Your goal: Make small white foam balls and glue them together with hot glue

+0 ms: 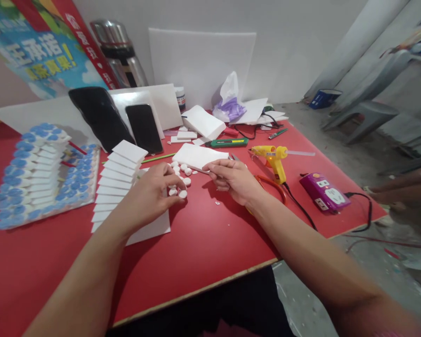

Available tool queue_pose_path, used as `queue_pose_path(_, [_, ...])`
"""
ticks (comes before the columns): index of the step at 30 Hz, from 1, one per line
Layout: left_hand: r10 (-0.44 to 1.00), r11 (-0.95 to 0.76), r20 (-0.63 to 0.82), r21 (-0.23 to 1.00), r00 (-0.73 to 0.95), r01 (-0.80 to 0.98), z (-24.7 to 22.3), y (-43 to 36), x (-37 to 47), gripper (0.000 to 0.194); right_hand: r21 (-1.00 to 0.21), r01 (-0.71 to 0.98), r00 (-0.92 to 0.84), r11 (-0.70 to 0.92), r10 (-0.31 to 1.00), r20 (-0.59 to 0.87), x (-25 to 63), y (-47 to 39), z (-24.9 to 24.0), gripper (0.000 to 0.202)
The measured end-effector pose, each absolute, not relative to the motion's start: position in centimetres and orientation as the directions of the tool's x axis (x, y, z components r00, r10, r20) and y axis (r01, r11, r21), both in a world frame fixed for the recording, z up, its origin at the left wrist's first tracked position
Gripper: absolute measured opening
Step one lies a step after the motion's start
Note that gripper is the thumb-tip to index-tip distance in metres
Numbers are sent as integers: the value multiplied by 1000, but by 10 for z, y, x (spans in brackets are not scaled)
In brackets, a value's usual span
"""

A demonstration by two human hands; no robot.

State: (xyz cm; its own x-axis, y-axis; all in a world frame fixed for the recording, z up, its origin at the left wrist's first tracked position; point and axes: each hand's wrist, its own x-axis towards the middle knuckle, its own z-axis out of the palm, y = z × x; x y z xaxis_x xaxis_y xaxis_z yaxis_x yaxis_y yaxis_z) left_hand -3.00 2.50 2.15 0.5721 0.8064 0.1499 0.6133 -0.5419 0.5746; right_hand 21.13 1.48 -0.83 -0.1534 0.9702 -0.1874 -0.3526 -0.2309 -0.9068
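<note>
Blue-topped steps look made toward the table's back edge; white discs lie loose. The left hand pinches one disc, the right hand a thin thing.

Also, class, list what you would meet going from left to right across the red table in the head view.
Blue-and-white model, stepped white pieces, left hand, right hand, yellow glue gun, purple power socket.
</note>
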Motion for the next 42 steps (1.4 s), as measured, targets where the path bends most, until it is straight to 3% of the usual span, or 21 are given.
queue_pose_path(8, [754,-605,57,449,654,657,14,30,-36,15,-929,-314,-107,-196,980,-170,213,15,-7,20])
queue_pose_path(10, [767,-575,30,475,640,667,15,31,-38,12,-976,-196,-18,-99,995,-97,216,16,-7,16])
queue_pose_path(12, [787,-531,1,510,617,677,18,30,-39,14,-992,79,113,101,988,110,222,19,-8,12])
queue_pose_path(15, [836,-481,90,593,541,645,24,26,-33,16,-746,574,93,337,879,468,232,25,-13,11])
queue_pose_path(17, [903,-430,318,702,290,568,25,23,-27,12,-579,745,-10,331,873,487,235,30,-19,16])
queue_pose_path(19, [882,-412,469,815,-48,408,23,19,-20,13,-491,831,-64,261,922,381,235,34,-23,22])
queue_pose_path(21, [842,-455,514,839,-161,298,21,16,-15,17,-423,883,-88,203,957,276,232,36,-26,26])
queue_pose_path(24, [807,-507,562,816,-179,277,18,14,-11,18,-350,920,-106,176,972,210,227,36,-26,20])
queue_pose_path(29, [838,-475,506,860,-203,184,10,17,-10,13,-380,907,-110,184,972,207,226,35,-28,14])
queue_pose_path(33, [872,-409,425,905,-243,115,7,18,-7,11,-402,884,-138,238,955,263,228,35,-30,21])
queue_pose_path(42, [985,-171,171,981,11,91,5,5,6,13,-397,894,-115,210,962,248,227,34,-26,25])
